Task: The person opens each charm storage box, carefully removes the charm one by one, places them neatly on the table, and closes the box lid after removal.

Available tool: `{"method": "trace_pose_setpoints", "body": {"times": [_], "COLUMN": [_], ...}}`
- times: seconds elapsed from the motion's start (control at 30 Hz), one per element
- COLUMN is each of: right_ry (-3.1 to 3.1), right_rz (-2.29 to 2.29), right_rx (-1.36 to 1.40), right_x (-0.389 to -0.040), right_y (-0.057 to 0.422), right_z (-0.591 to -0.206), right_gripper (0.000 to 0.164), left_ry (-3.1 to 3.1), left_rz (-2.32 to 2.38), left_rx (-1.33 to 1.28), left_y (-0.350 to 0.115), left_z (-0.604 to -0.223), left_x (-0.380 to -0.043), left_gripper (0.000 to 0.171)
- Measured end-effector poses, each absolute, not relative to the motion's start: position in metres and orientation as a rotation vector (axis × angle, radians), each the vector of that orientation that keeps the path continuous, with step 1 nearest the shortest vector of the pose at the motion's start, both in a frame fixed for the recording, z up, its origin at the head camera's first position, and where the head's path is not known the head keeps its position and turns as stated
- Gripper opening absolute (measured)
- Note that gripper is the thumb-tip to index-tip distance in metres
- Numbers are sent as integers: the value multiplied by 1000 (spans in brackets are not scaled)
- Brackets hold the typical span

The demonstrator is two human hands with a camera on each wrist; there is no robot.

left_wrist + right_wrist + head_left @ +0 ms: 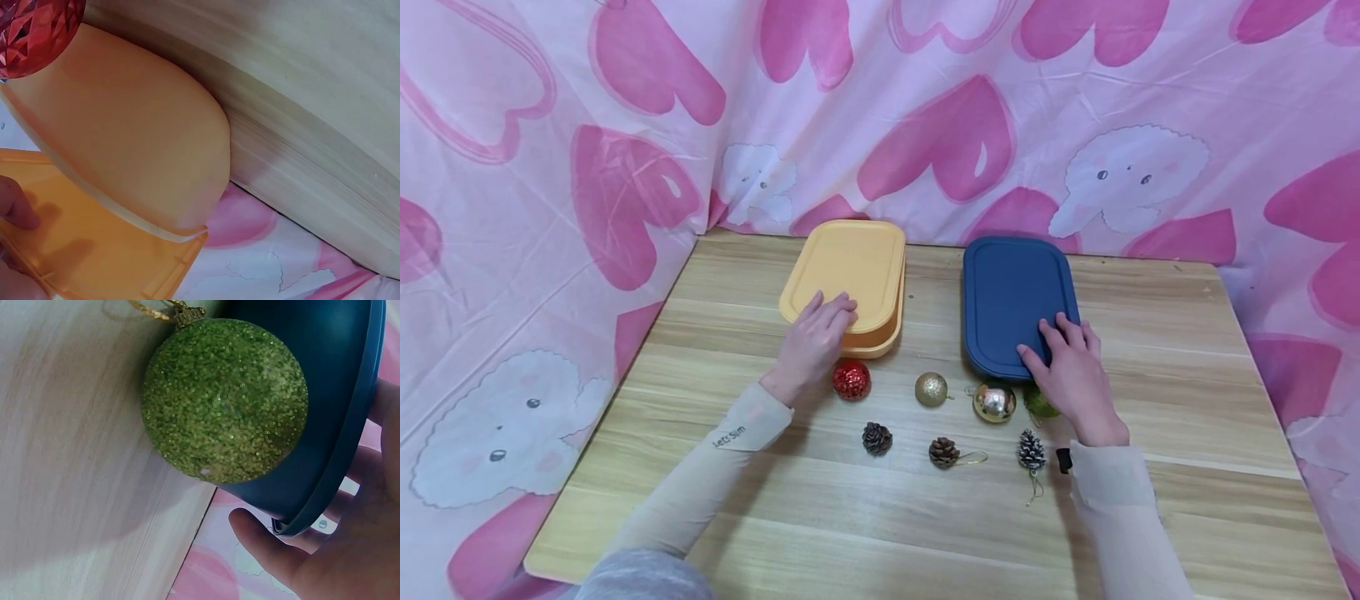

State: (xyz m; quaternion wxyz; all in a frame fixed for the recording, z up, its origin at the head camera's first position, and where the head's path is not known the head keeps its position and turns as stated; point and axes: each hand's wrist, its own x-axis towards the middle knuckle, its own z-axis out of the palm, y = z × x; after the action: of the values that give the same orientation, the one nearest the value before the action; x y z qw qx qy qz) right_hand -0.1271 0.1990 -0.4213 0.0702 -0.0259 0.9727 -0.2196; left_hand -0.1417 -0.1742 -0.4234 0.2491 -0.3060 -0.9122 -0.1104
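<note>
My left hand [815, 340] grips the near edge of a yellow lid [857, 267], which tilts up from a yellow box [874, 348]. In the left wrist view the lid's underside [106, 231] shows above the box wall [144, 119], with a fingertip against it. My right hand [1072, 371] holds the near right corner of the blue lid [1015, 292], fingers bent over its rim. That lid sits level on the blue box [281, 487]. Below this hand lies a green glitter ball [225, 400], partly hidden in the head view.
A red ball [852, 380], a gold glitter ball [931, 389] and a shiny gold ball [994, 403] lie before the boxes. Nearer are two brown pine cones [877, 438] and a white-tipped pine cone [1032, 451]. A pink curtain [820, 108] hangs behind the wooden table [880, 533].
</note>
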Motion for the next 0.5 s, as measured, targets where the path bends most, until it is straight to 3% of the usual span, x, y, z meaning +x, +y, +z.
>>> {"method": "trace_pose_setpoints", "body": {"times": [0.5], "right_ry": [2939], "right_rz": [-661], "right_rx": [-82], "right_x": [-127], "right_y": [199], "right_z": [-422], "right_gripper": [68], "left_ry": [-2734], "left_rz": [-433], "left_rx": [-985], "left_y": [-181], "left_z": [-421], "left_x": [-142], "left_gripper": [35]}}
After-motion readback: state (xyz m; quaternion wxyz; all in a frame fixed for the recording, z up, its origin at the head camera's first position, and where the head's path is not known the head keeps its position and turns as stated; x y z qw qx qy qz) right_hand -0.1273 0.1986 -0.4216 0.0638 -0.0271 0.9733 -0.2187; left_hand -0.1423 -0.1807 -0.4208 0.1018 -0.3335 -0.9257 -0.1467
